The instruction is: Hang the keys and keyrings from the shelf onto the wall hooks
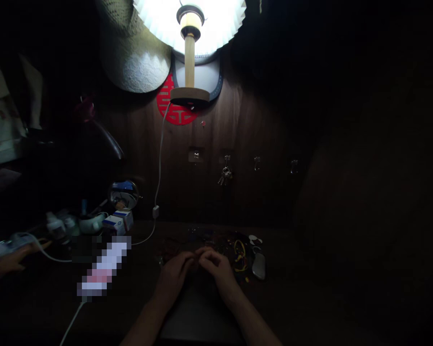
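My left hand (pixel 173 278) and my right hand (pixel 216 271) rest on a dark table (pixel 285 269), their fingertips meeting at the middle. The fingers curl close together, and anything small between them is hidden in the dim light. Right of my right hand lies a tangle of yellow cord (pixel 240 255), with a silver oval object (pixel 259 265) just beyond it. Scattered small dark pieces (pixel 202 235) lie on the table in front of my hands. A flat dark panel (pixel 199 312) sits beneath my wrists.
Another person's hand (pixel 9 263) reaches in at far left. Bottles (pixel 56 227), white boxes (pixel 118 222) and a round mirror (pixel 124 194) stand left of my hands. A pixelated object (pixel 103 264) lies nearby. A white cable (pixel 159 163) runs down the wood wall (pixel 260 202) from a lit lamp (pixel 189 48).
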### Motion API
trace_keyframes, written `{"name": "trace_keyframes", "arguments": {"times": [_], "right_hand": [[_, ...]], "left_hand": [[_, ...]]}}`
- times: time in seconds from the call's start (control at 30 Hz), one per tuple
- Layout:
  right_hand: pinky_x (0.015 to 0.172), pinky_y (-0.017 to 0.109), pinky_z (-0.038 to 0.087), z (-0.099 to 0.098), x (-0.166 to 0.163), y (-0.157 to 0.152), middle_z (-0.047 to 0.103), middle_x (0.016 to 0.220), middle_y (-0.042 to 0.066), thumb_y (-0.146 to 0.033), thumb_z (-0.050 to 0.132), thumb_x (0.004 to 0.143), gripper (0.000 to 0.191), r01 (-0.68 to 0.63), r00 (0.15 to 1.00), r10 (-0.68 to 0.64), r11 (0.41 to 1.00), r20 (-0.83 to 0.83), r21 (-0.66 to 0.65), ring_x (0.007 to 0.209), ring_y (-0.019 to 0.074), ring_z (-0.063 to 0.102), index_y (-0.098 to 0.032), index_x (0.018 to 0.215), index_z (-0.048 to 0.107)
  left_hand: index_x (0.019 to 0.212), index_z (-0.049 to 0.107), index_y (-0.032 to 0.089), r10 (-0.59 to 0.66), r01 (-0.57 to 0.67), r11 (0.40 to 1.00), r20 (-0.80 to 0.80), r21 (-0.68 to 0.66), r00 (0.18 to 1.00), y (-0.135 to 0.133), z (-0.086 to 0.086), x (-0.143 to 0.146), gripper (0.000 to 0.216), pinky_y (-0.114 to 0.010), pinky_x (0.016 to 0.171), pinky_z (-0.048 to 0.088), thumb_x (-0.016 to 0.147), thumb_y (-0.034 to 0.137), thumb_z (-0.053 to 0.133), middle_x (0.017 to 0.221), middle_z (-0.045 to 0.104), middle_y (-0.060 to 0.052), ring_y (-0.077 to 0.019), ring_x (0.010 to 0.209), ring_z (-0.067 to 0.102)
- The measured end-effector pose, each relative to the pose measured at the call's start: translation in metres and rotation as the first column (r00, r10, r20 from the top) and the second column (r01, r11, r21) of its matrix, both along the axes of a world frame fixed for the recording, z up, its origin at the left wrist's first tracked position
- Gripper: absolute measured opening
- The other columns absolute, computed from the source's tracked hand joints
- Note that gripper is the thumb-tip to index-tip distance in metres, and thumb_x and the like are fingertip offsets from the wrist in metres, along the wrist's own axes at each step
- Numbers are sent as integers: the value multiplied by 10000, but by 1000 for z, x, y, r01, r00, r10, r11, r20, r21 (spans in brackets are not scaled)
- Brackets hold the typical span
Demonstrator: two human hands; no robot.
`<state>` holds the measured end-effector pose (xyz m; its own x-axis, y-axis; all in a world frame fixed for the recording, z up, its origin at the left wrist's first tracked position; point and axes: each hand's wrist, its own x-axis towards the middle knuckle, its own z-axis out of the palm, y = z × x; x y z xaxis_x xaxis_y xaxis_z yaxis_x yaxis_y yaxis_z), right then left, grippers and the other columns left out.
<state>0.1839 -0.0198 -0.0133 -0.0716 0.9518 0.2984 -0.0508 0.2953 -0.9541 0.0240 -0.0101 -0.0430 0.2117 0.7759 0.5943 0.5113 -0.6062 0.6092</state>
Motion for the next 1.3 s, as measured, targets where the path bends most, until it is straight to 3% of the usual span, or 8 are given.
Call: {"name": "trace_keyframes", "arguments": {"times": [0.13, 0.3, 0.53, 0.63, 0.77, 1.1, 1.3], "right_hand": [[797, 340, 463, 3, -8, 3, 714, 864, 54, -424, 704, 651, 223, 34, 984, -48, 996, -174, -86, 844, 214, 629, -204, 675, 676], [816, 349, 473, 18, -10, 11, 726, 852, 52, -421, 722, 649, 240, 95, 971, -103, 994, -216, -48, 845, 208, 643, -205, 752, 702], [769, 316, 497, 58, -7, 32, 723, 822, 35, -354, 740, 625, 217, 176, 962, -165, 984, -217, 33, 811, 187, 658, -204, 778, 705], [691, 305, 514, 78, -10, 45, 713, 779, 29, -362, 733, 621, 228, 259, 939, -235, 964, -252, 66, 748, 185, 660, -193, 770, 701], [703, 314, 523, 105, -14, 67, 708, 805, 16, -383, 704, 645, 251, 304, 925, -249, 938, -287, 167, 713, 165, 653, -186, 801, 702], [694, 303, 493, 164, -24, 138, 674, 731, 2, -334, 648, 673, 217, 363, 929, -297, 841, -219, 401, 678, 152, 608, -163, 801, 684], [748, 284, 465, 177, -32, 165, 687, 805, 10, -276, 609, 717, 151, 425, 889, -451, 757, -73, 497, 778, 161, 613, -183, 807, 686]], "left_hand": [[975, 599, 260, -36, 37, 995, 6, -89, 999, -5, 6, 1, 231, -275, 785, 509, 899, 343, 397, 942, 699, -14, -157, 857, 654], [1015, 587, 260, 100, -84, 985, 103, -149, 990, -6, 14, -1, 260, -311, 832, 500, 885, 342, 377, 987, 696, -24, -183, 927, 647], [959, 585, 260, 118, -96, 979, 115, -177, 986, 0, 13, -3, 217, -295, 787, 502, 864, 340, 407, 943, 703, -15, -183, 884, 659], [967, 582, 261, 133, -105, 974, 128, -203, 983, 3, 12, -3, 224, -311, 794, 498, 865, 357, 407, 955, 700, -17, -191, 904, 654], [977, 568, 244, 151, -111, 963, 151, -247, 977, 6, 11, -4, 244, -311, 752, 502, 861, 376, 398, 907, 697, -25, -188, 831, 664], [955, 554, 235, 166, -106, 951, 188, -292, 968, 7, 12, -1, 252, -277, 649, 494, 845, 407, 405, 697, 660, 17, -164, 666, 652], [953, 551, 237, 151, -87, 953, 205, -290, 967, 8, 9, -1, 238, -267, 641, 480, 845, 395, 410, 681, 655, 22, -156, 641, 640]]}}
